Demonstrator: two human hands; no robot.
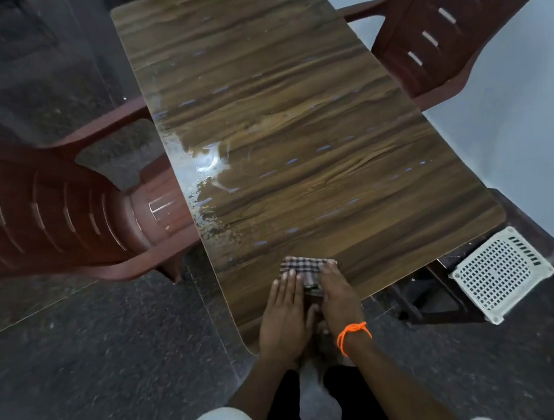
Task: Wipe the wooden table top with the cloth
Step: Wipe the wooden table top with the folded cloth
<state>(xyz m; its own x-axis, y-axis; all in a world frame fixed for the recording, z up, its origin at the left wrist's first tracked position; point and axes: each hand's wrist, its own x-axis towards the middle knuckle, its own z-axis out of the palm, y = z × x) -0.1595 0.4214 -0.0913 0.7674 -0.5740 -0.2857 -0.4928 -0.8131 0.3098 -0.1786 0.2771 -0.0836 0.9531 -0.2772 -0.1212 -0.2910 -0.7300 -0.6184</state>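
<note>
Both hands flat on the cloth (pixel 306 269) at the near end of the table (pixel 294 123), w/ fingers straight and pressing, not curled round it. Left hand (pixel 284 314) covers the cloth's left part, right hand (pixel 340 297) the right; an orange thread (pixel 352 334) is tied at the right wrist. Cloth is a small folded checked pad, close to the near edge. A wet patch (pixel 209 169) shines near the left edge, mid-table, w/ streaks further up. Risks, as I judge: flat palms give no real hold, so the cloth may bunch or slip out on a long push; pushing water toward the left edge could spill it onto the red chair (pixel 48 204) just beside; small pad may soak fast and only smear. Far end needs a long reach, so pressure may drop there.
</note>
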